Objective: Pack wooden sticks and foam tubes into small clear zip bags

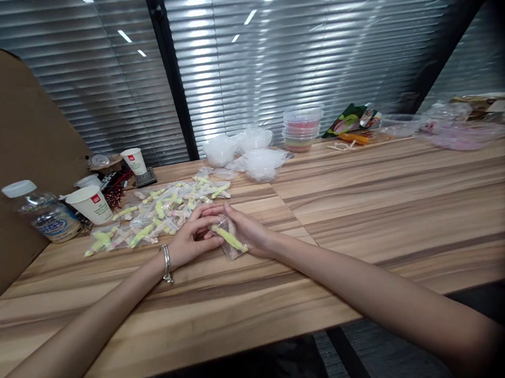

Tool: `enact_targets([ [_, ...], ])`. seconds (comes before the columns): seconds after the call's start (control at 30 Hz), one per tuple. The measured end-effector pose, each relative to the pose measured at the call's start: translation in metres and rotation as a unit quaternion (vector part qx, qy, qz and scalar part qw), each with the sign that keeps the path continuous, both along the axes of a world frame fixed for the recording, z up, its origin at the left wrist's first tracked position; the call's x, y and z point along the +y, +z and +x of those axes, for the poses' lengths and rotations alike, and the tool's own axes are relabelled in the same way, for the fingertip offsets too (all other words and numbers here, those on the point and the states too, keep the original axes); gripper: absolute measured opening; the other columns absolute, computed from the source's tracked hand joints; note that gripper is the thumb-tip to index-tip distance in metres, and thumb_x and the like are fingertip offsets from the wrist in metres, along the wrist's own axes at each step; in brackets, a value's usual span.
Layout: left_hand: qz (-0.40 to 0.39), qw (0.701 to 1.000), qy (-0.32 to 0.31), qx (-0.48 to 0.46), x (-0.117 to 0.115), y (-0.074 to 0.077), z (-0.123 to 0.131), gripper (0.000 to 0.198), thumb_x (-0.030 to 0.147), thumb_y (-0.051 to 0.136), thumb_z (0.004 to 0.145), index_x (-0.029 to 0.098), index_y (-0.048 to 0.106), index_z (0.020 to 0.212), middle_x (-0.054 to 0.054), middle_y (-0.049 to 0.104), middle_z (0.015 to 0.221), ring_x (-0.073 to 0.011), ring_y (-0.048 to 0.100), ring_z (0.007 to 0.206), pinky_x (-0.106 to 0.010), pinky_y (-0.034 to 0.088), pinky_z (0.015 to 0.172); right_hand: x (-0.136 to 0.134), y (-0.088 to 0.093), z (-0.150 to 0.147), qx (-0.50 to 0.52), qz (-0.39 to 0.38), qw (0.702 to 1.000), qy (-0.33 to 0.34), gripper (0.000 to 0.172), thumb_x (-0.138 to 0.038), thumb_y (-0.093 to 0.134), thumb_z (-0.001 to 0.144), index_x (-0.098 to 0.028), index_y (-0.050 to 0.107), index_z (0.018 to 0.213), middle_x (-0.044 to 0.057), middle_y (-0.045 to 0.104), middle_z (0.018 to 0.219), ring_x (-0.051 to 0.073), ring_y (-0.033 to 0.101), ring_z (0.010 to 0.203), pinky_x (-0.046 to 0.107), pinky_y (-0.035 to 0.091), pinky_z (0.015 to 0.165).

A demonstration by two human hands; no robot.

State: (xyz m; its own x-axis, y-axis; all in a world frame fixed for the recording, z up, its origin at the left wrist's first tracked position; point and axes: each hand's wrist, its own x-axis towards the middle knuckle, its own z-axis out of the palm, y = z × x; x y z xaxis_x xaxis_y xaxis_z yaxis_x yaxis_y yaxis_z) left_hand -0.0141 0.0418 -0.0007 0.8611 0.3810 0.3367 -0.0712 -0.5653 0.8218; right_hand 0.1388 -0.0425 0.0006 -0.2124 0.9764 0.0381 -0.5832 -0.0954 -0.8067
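Both hands meet over the wooden table [199,323]. My right hand [254,232] is closed on a small clear plastic bag [230,249] with a yellow-green strip inside, thumb on its upper edge. Around the bag's left side curl the fingers of my left hand [191,237], which also grip it; a silver bracelet [166,264] circles that wrist. Some fingertips are hidden behind the bag. Just left of the hands spreads a pile of similar small bags [152,219], holding yellow-green and pale pinkish pieces.
Paper cups [89,203] and a plastic bottle [51,216] stand left, beside a cardboard sheet [8,153]. Behind the pile lie white plastic-wrapped bundles [262,162] and stacked tubs [301,130]. Farther right are a green packet [346,121] and a clear tray [398,126]. Blinds line the back.
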Motion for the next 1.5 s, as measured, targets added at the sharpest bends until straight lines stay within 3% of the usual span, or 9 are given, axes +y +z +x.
enact_targets([
  [0.13, 0.04, 0.999, 0.003, 0.015, 0.002, -0.001, -0.002, 0.031, 0.03, 0.066, 0.079, 0.027, 0.066, 0.109, -0.007, 0.037, 0.138, -0.0267, 0.034, 0.131, -0.04, 0.03, 0.108, -0.002, -0.002, -0.001, -0.012, 0.026, 1.0, -0.004, 0.041, -0.039, 0.028, 0.098, -0.017, 0.061, 0.107, 0.007, 0.069, 0.085, 0.012, 0.066, 0.075, 0.022, 0.053, 0.071],
  [0.27, 0.071, 0.997, 0.007, 0.022, 0.002, -0.001, 0.0, 0.032, 0.029, 0.065, 0.079, 0.026, 0.063, 0.111, -0.008, 0.043, 0.134, -0.0262, 0.038, 0.127, -0.042, 0.029, 0.108, 0.001, -0.005, -0.002, -0.007, 0.0, 1.0, -0.02, 0.043, -0.04, 0.027, 0.098, -0.016, 0.062, 0.104, 0.007, 0.069, 0.08, 0.012, 0.065, 0.071, 0.02, 0.053, 0.067],
  [0.4, 0.022, 0.998, 0.042, -0.041, 0.0, 0.001, 0.002, 0.032, 0.028, 0.069, 0.076, 0.025, 0.06, 0.107, -0.008, 0.049, 0.129, -0.0243, 0.039, 0.127, -0.041, 0.03, 0.107, 0.005, -0.005, 0.0, 0.021, 0.013, 0.999, -0.024, 0.051, -0.044, 0.024, 0.098, -0.012, 0.063, 0.101, 0.009, 0.068, 0.081, 0.013, 0.065, 0.071, 0.021, 0.054, 0.066],
  [0.5, -0.014, 0.997, 0.065, -0.046, 0.0, 0.001, 0.002, 0.023, 0.03, 0.071, 0.073, 0.022, 0.063, 0.094, -0.009, 0.049, 0.128, -0.0244, 0.041, 0.125, -0.039, 0.034, 0.104, 0.005, -0.007, 0.001, 0.031, 0.048, 0.998, -0.023, 0.038, -0.044, 0.039, 0.094, -0.015, 0.061, 0.106, 0.008, 0.068, 0.087, 0.014, 0.066, 0.079, 0.023, 0.054, 0.071],
  [0.67, 0.009, 0.997, 0.074, -0.029, 0.002, 0.002, 0.0, 0.018, 0.031, 0.075, 0.069, 0.02, 0.068, 0.081, -0.009, 0.047, 0.126, -0.0252, 0.046, 0.121, -0.039, 0.032, 0.106, 0.004, -0.011, 0.001, 0.017, 0.069, 0.997, -0.037, 0.022, -0.026, 0.061, 0.085, -0.016, 0.061, 0.104, 0.006, 0.068, 0.095, 0.014, 0.065, 0.087, 0.022, 0.054, 0.075],
  [0.93, -0.07, 0.991, 0.09, -0.068, 0.001, 0.004, 0.001, 0.019, 0.03, 0.071, 0.074, 0.02, 0.067, 0.09, -0.008, 0.047, 0.126, -0.025, 0.045, 0.121, -0.038, 0.043, 0.098, 0.007, -0.009, 0.006, 0.033, -0.029, 0.998, 0.038, 0.034, -0.037, 0.032, 0.098, -0.015, 0.056, 0.105, 0.006, 0.068, 0.082, 0.015, 0.067, 0.068, 0.028, 0.056, 0.067],
  [1.13, -0.079, 0.991, 0.083, -0.068, 0.001, 0.004, 0.001, 0.019, 0.03, 0.072, 0.073, 0.019, 0.065, 0.087, -0.008, 0.046, 0.128, -0.024, 0.045, 0.121, -0.036, 0.041, 0.099, 0.01, -0.015, 0.008, 0.015, -0.014, 0.999, 0.047, 0.041, -0.04, 0.026, 0.098, -0.013, 0.055, 0.108, 0.008, 0.068, 0.081, 0.016, 0.068, 0.07, 0.028, 0.056, 0.068],
  [1.3, -0.037, 0.994, 0.093, -0.044, 0.003, 0.004, 0.003, 0.016, 0.034, 0.064, 0.08, 0.018, 0.066, 0.083, -0.009, 0.053, 0.12, -0.0236, 0.048, 0.116, -0.037, 0.039, 0.099, 0.012, -0.019, 0.007, 0.008, -0.022, 1.0, 0.019, 0.04, -0.041, 0.026, 0.098, -0.014, 0.055, 0.106, 0.008, 0.069, 0.083, 0.016, 0.068, 0.07, 0.028, 0.056, 0.065],
  [1.5, 0.006, 0.997, 0.071, -0.006, 0.003, 0.007, 0.002, 0.021, 0.035, 0.056, 0.086, 0.017, 0.066, 0.081, -0.009, 0.052, 0.116, -0.0222, 0.049, 0.112, -0.035, 0.035, 0.1, 0.006, -0.009, 0.002, -0.027, -0.047, 0.998, -0.029, 0.042, -0.041, 0.027, 0.098, -0.012, 0.057, 0.102, 0.008, 0.069, 0.071, 0.015, 0.065, 0.059, 0.026, 0.054, 0.055],
])
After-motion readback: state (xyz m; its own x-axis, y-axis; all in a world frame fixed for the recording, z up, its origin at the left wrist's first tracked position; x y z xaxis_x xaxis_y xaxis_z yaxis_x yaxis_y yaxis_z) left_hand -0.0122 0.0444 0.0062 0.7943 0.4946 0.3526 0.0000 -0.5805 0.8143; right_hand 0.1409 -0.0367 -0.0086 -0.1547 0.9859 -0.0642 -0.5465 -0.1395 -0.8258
